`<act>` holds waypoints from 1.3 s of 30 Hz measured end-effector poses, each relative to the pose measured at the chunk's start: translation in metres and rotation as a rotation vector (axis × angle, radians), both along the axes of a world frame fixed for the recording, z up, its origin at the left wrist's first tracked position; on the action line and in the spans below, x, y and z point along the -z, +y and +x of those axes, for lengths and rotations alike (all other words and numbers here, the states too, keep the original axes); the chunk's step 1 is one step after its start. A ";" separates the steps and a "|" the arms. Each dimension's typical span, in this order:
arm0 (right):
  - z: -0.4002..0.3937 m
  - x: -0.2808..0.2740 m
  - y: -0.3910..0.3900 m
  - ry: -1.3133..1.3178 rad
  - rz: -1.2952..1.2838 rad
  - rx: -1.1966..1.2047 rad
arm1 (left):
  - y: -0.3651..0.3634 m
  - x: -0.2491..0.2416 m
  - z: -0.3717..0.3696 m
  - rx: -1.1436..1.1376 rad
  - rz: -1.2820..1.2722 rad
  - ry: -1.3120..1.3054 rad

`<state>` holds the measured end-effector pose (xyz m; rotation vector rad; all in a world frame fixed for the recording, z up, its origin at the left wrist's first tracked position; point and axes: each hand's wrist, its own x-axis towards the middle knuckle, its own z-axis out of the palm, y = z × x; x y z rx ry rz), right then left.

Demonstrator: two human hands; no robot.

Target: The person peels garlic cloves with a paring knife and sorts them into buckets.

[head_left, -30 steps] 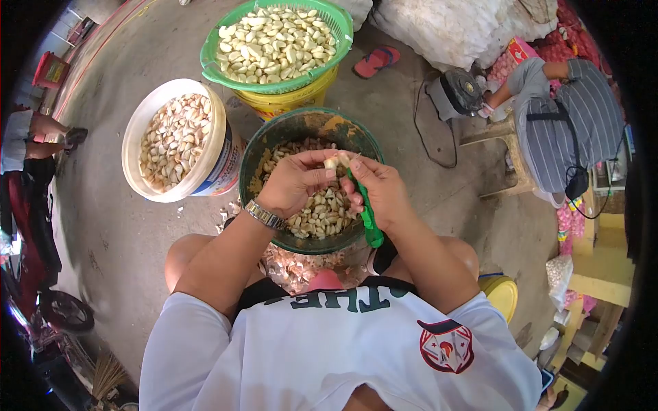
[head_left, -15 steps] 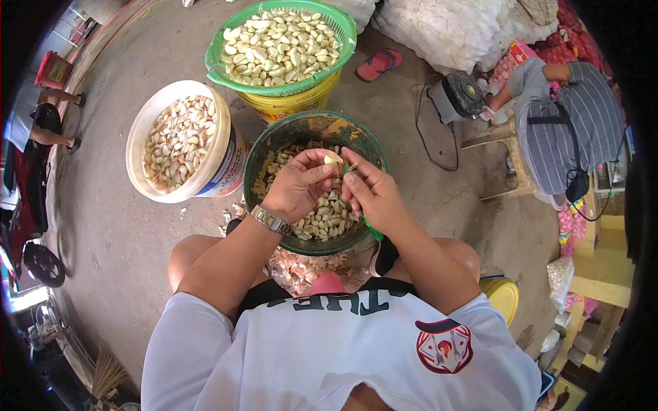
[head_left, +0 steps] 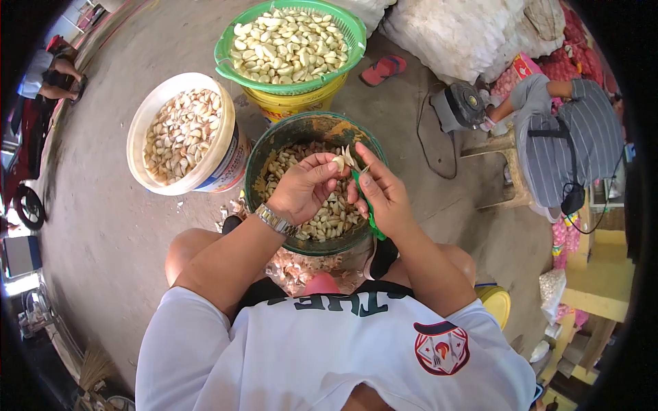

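Observation:
Pinched between the thumb and fingers of my left hand (head_left: 305, 188) is a pale garlic clove (head_left: 338, 163). My right hand (head_left: 385, 196), close beside it, is closed around a green-handled knife (head_left: 372, 211), whose blade is hard to make out. Strips of dry garlic skin (head_left: 348, 156) stick up between the clove and the right fingers. Both hands are over a dark green tub (head_left: 258, 219) that holds many garlic cloves (head_left: 321, 225), partly covered by my hands.
A white bucket (head_left: 134, 154) of unpeeled cloves stands left of the tub. Behind it, a green basket (head_left: 223, 67) of peeled cloves rests on a yellow bucket (head_left: 301, 104). Garlic skins (head_left: 301, 267) litter the floor between my legs. A person in striped clothing (head_left: 579, 144) sits at right.
The right hand has shifted slightly away from the left, showing more of the green handle. Loosened skin now stands up beside the clove. The view has shifted a little.

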<state>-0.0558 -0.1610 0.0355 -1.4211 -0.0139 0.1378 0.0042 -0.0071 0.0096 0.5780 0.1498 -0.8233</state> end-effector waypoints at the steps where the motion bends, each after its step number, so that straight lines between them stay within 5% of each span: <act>1: 0.000 0.000 0.000 0.016 0.001 0.016 | 0.000 0.000 0.000 -0.004 0.003 -0.006; 6: 0.004 -0.002 -0.002 0.194 0.219 0.166 | -0.001 0.002 0.000 -0.068 0.019 -0.018; 11: -0.001 -0.008 0.003 0.020 -0.223 -0.057 | 0.001 0.001 -0.001 -0.067 0.047 -0.002; 22: 0.006 0.014 0.007 -0.261 -0.461 0.105 | 0.000 0.009 -0.004 -0.029 0.055 -0.030; 26: 0.004 -0.003 0.002 0.269 -0.024 0.070 | 0.000 0.011 -0.003 0.008 0.067 -0.064; 31: 0.010 -0.005 -0.007 0.308 0.319 0.195 | 0.005 0.001 0.001 0.147 0.030 -0.089; 39: 0.007 -0.011 -0.015 0.284 0.533 0.065 | 0.011 -0.006 0.003 0.205 0.023 -0.095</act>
